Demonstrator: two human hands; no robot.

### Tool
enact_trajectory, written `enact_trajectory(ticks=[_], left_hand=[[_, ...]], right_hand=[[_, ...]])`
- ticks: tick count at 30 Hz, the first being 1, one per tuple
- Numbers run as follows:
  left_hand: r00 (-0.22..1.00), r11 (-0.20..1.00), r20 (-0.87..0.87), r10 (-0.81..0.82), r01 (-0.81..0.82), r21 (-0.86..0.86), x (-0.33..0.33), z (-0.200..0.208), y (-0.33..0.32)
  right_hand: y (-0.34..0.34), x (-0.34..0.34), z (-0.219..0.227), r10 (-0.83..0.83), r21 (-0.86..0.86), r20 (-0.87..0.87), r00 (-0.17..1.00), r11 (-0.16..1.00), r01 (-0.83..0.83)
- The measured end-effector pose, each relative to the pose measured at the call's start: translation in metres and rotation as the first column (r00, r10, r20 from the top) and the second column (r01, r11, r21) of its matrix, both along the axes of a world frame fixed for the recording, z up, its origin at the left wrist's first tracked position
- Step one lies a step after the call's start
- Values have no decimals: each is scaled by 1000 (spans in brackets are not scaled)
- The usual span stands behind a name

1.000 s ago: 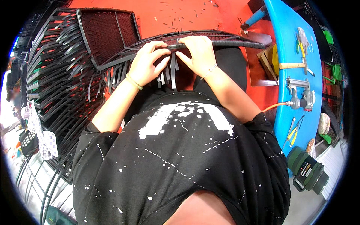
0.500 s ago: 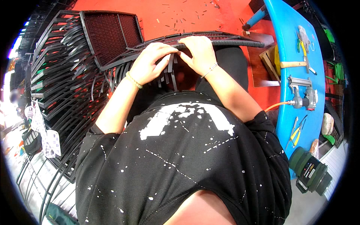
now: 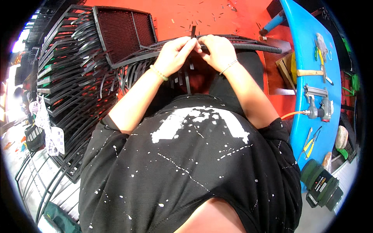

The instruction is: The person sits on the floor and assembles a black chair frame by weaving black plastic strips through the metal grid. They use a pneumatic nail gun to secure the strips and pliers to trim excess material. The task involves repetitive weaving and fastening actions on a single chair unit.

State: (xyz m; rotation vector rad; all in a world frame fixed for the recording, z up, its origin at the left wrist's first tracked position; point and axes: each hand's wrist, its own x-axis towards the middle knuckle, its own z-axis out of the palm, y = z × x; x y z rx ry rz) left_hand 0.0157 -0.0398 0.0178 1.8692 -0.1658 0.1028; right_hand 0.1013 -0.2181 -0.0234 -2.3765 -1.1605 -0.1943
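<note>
Between the thumb and fingers of my left hand (image 3: 175, 53) is a flat black weaving strip (image 3: 193, 32), its end standing up above the fingertips. My right hand (image 3: 219, 50) is closed beside it, fingers curled over the black frame rail (image 3: 260, 47), which is wrapped in strip on the right. Both hands' fingertips nearly meet. The frame lies across my lap and joins a woven black panel (image 3: 118, 33) at the left. More loose strips (image 3: 132, 75) hang below the rail. My palms hide part of the rail.
Stacked black frames with strip ends (image 3: 62, 81) fill the left side. At right, a blue table (image 3: 301, 134) carries a hammer (image 3: 310, 72), pliers (image 3: 309, 146) and an air tool (image 3: 318, 110) with an orange hose. A dark green canister (image 3: 320, 182) stands nearby. Scraps litter the red floor (image 3: 171, 15).
My left hand has moved right, close to my right hand, and a strip end now sticks up from its fingers. The whole view has shifted slightly.
</note>
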Motion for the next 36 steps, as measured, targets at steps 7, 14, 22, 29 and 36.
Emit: enact_trajectory(ticks=[7,14,22,29,36], left_hand=[[930,826,-282,234,-343,-447,23,-12,-25],[802,651,-464,377,-586,-484,9,17,-47],[771,614,-486,411,-628,-478,0,35,-53],[855,697,-396,333,-507,-507,9,33,-40],[888,840,-400,226,-386,-383,-9,28,-28]], right_hand=[[8,19,19,-123,-461,-51,991,883,86],[5,15,13,-118,-394,-23,993,913,100],[4,16,6,-104,-363,-21,994,928,89],[7,15,7,-108,-369,-12,994,925,96],[3,9,5,-91,-274,3,996,958,89]])
